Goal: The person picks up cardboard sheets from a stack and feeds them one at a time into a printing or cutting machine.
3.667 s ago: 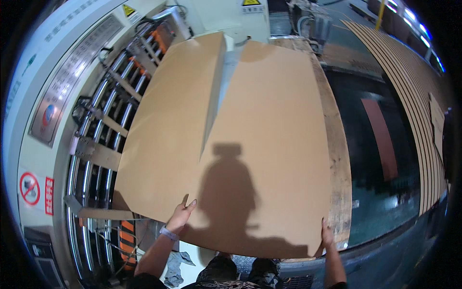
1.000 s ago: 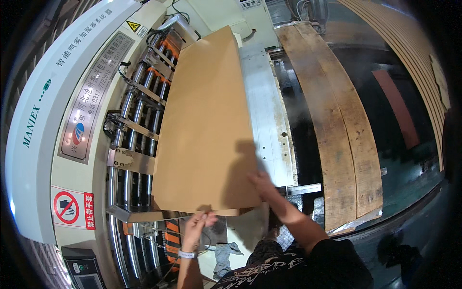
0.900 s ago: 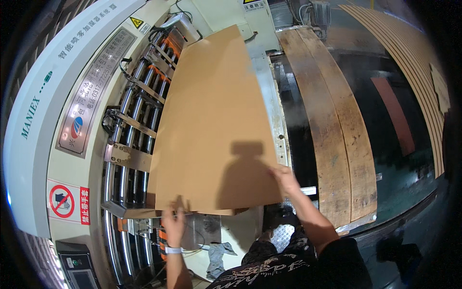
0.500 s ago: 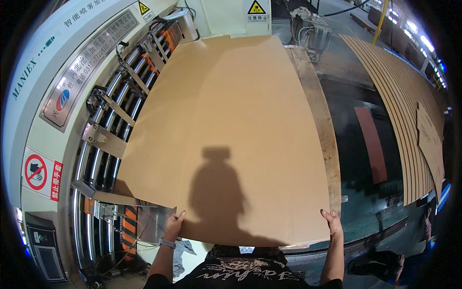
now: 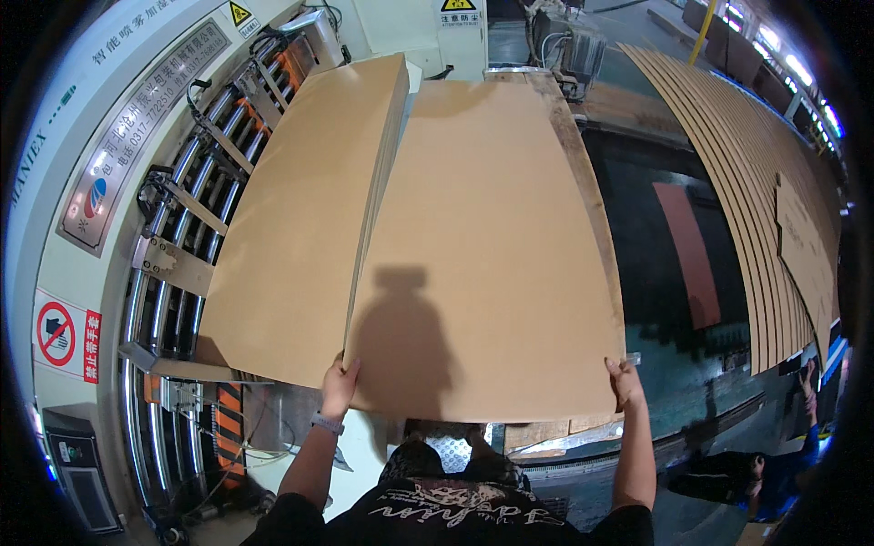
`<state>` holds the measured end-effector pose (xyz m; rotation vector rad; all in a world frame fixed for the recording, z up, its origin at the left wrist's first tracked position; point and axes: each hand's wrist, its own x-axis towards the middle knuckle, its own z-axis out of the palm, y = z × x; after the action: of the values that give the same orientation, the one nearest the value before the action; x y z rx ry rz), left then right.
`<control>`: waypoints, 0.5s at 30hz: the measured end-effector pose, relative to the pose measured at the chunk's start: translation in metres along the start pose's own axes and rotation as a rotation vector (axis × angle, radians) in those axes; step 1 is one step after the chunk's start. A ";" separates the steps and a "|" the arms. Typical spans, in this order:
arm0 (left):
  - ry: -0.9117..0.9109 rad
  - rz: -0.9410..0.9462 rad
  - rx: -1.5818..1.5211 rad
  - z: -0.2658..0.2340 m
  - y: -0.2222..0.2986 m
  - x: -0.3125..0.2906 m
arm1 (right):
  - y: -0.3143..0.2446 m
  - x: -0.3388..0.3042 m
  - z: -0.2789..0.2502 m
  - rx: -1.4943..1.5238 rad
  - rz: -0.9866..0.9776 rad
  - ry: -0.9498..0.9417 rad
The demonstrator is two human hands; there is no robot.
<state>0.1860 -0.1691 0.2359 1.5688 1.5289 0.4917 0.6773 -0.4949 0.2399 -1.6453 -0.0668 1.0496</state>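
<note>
A large plain brown cardboard sheet (image 5: 492, 237) lies in front of me, with the shadow of a head and shoulders on its near part. My left hand (image 5: 340, 387) is closed on its near left corner, right beside the near edge of a cardboard stack (image 5: 291, 209). At the near right corner my right hand (image 5: 625, 384) is closed on the sheet, thumb on top. The stack's layered side shows along the sheet's left edge. What lies directly under the sheet is mostly hidden.
Left of the stack runs a machine with metal rollers (image 5: 137, 309) and flat metal arms (image 5: 173, 264). Wooden boards (image 5: 583, 173) show past the sheet's right edge. Farther right are a reddish strip (image 5: 687, 255), a long row of cardboard (image 5: 728, 182) and another person (image 5: 774, 478).
The cardboard sheet has shifted right relative to the machine and away from me, baring the stack on the left. Both hands have moved with it, still gripping its near corners.
</note>
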 end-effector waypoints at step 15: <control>0.159 0.113 0.164 -0.006 0.069 0.027 | -0.045 0.051 0.001 0.029 -0.010 -0.106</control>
<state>0.2276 -0.1329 0.2858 1.7854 1.6404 0.5787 0.7278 -0.4503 0.2459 -1.5610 -0.1294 1.1252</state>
